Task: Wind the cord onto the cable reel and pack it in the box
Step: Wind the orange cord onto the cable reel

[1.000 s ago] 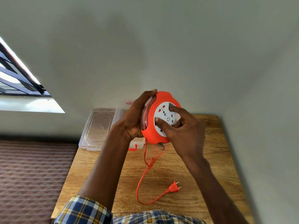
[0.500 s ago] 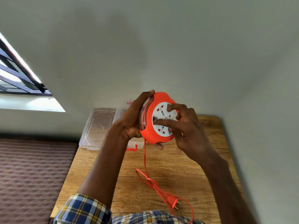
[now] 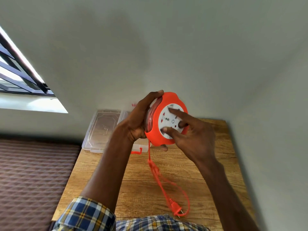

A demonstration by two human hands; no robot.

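Left hand (image 3: 139, 121) raised above worktop (image 3: 215, 164), fingers curled round rim of orange cable reel (image 3: 165, 120), gripping it on edge. Right hand (image 3: 191, 135): fingers spread, tips pressing white socket face, which points toward camera. Cord (image 3: 155, 174) hangs from reel's lower edge, loops on worktop; plug (image 3: 176, 209) near front edge. Clear box (image 3: 103, 129) open behind left forearm.

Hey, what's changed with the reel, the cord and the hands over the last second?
The right hand has turned its fingers round on the reel's white face. The loose cord has grown shorter, and the plug has slid along the table toward the person. The left hand grips the reel's back as before, and the open clear box has not moved.
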